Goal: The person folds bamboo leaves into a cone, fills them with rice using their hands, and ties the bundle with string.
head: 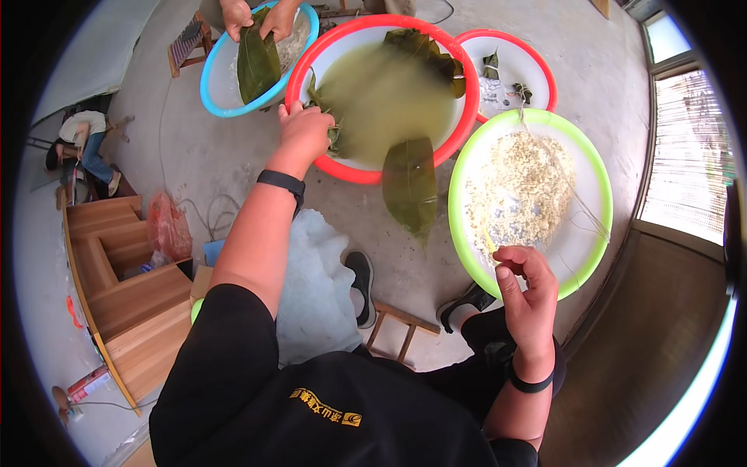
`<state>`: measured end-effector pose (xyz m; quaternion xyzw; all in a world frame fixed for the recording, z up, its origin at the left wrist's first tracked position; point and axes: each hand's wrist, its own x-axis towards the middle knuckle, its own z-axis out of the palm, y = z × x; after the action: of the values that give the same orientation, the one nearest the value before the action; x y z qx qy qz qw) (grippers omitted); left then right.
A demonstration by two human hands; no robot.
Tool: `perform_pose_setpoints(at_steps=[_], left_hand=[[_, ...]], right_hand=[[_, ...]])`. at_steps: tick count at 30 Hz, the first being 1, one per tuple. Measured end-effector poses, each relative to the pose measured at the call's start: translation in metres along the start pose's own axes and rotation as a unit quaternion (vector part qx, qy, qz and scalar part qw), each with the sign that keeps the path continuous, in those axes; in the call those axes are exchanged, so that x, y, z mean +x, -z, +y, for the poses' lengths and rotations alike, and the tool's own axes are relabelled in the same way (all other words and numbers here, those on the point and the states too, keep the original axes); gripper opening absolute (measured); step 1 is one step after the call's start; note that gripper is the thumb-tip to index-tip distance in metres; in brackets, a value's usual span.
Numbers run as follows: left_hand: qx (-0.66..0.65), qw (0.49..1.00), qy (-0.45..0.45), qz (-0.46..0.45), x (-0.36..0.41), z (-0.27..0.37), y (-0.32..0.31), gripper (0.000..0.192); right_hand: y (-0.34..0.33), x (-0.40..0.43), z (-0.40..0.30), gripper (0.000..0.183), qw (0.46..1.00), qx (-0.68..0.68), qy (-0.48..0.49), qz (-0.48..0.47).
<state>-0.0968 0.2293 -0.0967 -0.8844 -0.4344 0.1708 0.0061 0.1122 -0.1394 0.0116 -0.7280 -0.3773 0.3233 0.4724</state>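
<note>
My left hand (306, 131) reaches over the left edge of a red-rimmed basin (382, 177) of cloudy greenish water, its fingers at some dark leaves (334, 133); its grip is partly hidden. More leaves (423, 49) lie at the far side, and one broad green leaf (410, 184) hangs over the near rim. My right hand (522, 277) is raised by the near rim of a green-rimmed basin (601, 175) of pale grain (525, 181). Its thumb and forefinger are close together, near a thin yellow thing (489, 240); whether they pinch anything is unclear. Strings (575, 195) cross this basin.
A co-worker's hands (257, 20) hold a broad leaf (258, 61) over a blue-rimmed basin (213, 99). Behind stands another red-rimmed basin (551, 76) with leaf-wrapped bundles (491, 65). Wooden furniture (125, 292) is at left, where a person (87, 137) bends over. A wooden stool (408, 327) is between my feet.
</note>
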Motion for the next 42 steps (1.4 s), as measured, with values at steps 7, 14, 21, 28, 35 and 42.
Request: perform_pose_setpoints(at_steps=[7, 14, 21, 28, 35, 42], left_hand=[[0.023, 1.0, -0.007, -0.001, -0.003, 0.009, -0.001, 0.023], [0.021, 0.998, 0.018, 0.049, 0.012, 0.004, -0.015, 0.025], [-0.129, 0.961, -0.002, 0.243, -0.001, 0.001, 0.022, 0.019], [-0.285, 0.89, -0.025, 0.356, -0.009, -0.01, 0.04, 0.019], [-0.356, 0.845, 0.022, 0.398, -0.021, -0.018, 0.069, 0.017], [-0.386, 0.802, 0.0, 0.456, -0.035, -0.022, 0.093, 0.016]], right_hand=[[-0.006, -0.01, -0.008, 0.019, 1.0, -0.011, 0.014, -0.007], [-0.004, -0.017, -0.014, 0.02, 1.0, -0.026, 0.015, -0.005], [-0.004, -0.019, -0.018, 0.02, 1.0, -0.021, 0.023, 0.001], [-0.008, -0.021, -0.021, 0.021, 0.999, -0.022, 0.023, -0.012], [-0.014, -0.024, -0.024, 0.02, 0.998, -0.03, 0.044, -0.02], [-0.023, -0.031, -0.021, 0.02, 0.996, -0.049, 0.061, -0.042]])
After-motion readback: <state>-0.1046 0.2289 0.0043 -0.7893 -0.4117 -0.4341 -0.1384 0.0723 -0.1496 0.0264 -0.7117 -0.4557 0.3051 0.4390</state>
